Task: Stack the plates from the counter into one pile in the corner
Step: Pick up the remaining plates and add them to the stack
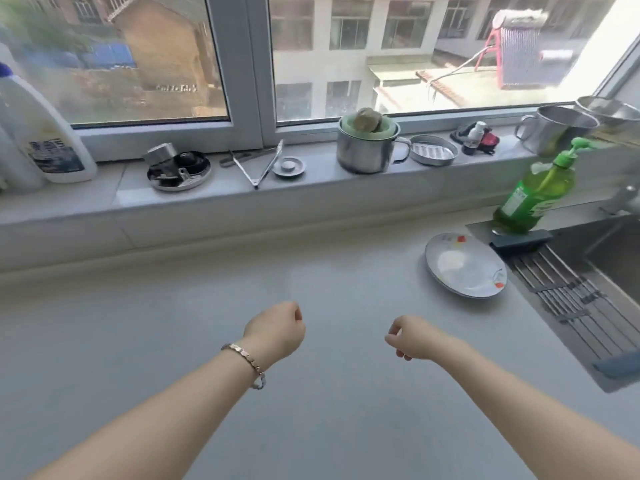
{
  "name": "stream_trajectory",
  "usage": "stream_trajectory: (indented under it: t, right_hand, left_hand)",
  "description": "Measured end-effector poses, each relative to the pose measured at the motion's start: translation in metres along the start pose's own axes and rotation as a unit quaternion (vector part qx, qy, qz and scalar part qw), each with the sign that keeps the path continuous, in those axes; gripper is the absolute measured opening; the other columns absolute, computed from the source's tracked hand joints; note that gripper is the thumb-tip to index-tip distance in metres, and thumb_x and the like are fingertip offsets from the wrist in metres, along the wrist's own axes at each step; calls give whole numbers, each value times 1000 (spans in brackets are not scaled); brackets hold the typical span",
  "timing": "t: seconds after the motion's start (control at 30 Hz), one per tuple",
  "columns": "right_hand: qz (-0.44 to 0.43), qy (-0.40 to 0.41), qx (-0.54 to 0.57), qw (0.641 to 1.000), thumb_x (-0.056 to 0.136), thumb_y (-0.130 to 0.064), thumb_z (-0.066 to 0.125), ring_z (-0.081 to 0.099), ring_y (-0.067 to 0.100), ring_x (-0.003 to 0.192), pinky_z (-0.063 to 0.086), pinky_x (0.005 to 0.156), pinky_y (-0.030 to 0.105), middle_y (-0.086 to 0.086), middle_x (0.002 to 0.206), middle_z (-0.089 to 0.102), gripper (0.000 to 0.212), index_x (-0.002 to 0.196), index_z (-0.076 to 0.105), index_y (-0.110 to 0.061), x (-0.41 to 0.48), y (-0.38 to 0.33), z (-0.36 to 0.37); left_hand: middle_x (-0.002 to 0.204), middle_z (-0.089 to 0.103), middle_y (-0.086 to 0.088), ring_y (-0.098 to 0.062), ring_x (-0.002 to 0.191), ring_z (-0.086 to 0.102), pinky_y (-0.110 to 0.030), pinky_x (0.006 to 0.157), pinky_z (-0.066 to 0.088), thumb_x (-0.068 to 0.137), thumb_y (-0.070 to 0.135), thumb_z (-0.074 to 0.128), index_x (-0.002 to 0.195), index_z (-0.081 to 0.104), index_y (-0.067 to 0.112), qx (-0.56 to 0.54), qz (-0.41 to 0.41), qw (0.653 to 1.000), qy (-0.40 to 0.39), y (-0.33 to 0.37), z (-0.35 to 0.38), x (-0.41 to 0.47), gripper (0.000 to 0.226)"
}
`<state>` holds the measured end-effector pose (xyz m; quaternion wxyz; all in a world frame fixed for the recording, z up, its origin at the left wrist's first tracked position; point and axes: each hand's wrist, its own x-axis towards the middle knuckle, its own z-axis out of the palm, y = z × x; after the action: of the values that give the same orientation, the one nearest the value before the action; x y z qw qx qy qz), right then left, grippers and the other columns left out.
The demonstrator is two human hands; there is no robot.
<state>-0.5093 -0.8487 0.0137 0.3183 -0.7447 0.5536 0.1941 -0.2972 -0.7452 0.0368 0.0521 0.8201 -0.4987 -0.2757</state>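
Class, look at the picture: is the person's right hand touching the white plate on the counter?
Apart. The head view shows bare counter between the right hand and the plate.

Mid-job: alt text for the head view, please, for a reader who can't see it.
The left hand and right hand hover empty, loosely curled, above a grey counter. A white plate lies ahead-right beside the sink, near a green soap bottle.
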Motion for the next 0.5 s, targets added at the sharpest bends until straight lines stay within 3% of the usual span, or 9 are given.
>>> stream_trajectory:
  t: [0.1,0.23,0.33,0.4,0.5]
  right_hand:
    - [42,24,28,998,90,-24,45,57,20,77,47,72,26,6,91,68,23,98,61,-11,27,70,-30]
    - [102,60,89,989,91,-26,42,55,23,76,42,70,28,9,85,59,25,78,53,-7,60,147,-63]
    - [157,78,146,974,94,-30,36,65,30,92,45,75,30,11,87,60,28,83,48,-8,81,186,-84]
    - [197,96,262,940,93,-29,37,68,33,90,45,69,30,11,79,57,29,99,47,-3,95,201,-92]
    - [255,112,475,835,94,-28,40,68,36,92,47,55,30,10,101,50,46,128,31,1,113,208,-97]
  left_hand:
    - [114,64,-1,-24,100,59,-26,76,41,90,20,38,110,57,21,6,-11,1000,-20,57,22,32,27]
    - [111,64,0,-22,91,55,-26,75,40,89,19,39,107,58,21,12,-20,999,-37,117,45,69,26]
    - [109,65,-1,-23,95,58,-27,77,42,89,19,39,106,58,21,11,-19,999,-48,146,58,87,26]
    - [107,65,-1,-23,89,56,-26,73,42,89,19,39,105,58,21,14,-16,998,-55,158,65,96,25]
    - [105,65,-1,-23,86,56,-26,73,43,89,19,39,105,57,21,17,-15,998,-57,167,72,106,25]
